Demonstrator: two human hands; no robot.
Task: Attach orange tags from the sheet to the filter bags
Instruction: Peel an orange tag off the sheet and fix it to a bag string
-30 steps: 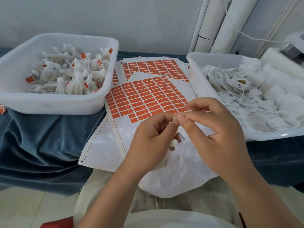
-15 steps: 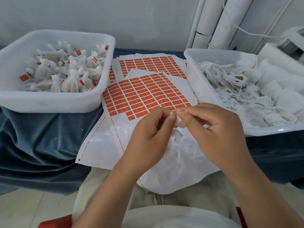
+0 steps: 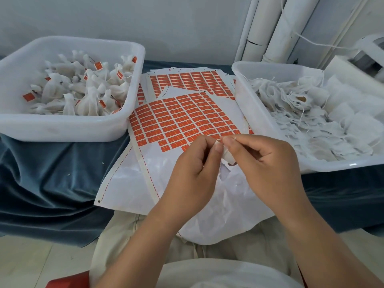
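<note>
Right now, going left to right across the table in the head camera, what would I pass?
first white bin, holding tagged filter bags → sheets of orange tags → second white bin, holding untagged filter bags.

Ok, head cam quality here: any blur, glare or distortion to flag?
Head view: soft, even light, faint shadows; small glare spot on the right bin's rim; white machine top right is smeared; pipes lean, likely lens distortion; left hand, right hand and the pinched filter bag look sharp.
</note>
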